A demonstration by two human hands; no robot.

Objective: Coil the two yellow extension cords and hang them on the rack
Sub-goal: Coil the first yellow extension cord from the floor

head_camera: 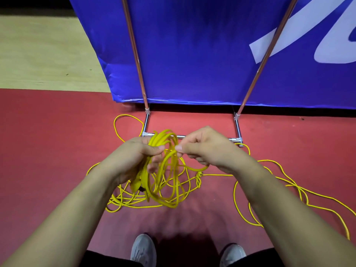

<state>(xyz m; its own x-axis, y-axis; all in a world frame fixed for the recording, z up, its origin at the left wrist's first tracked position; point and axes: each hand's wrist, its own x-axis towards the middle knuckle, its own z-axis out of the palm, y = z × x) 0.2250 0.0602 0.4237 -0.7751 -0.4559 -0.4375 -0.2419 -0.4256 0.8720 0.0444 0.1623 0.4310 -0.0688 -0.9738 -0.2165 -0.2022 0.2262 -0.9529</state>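
- The person is standing on the red floor [48, 151] and winding up a yellow cord. This is the coiling step, and nothing hangs on the rack [238, 128] yet.
- The left hand [138, 155] has its fingers curled tight round a bunch of loops [159, 138], which hang down in front of the person.
- The right hand [204, 149] pinches one strand between thumb and finger, right beside the bunch.
- More loose cord [269, 160] lies in messy curls on the floor, mostly out at 3 and 4 o'clock from the hands. I cannot tell where one cord ends and the other starts.
- The rack stands at 12 o'clock, in front of a blue banner [192, 54].
- Next, I think the right hand must bring its strand over to the left hand as a new loop, then slide out along the cord for more.
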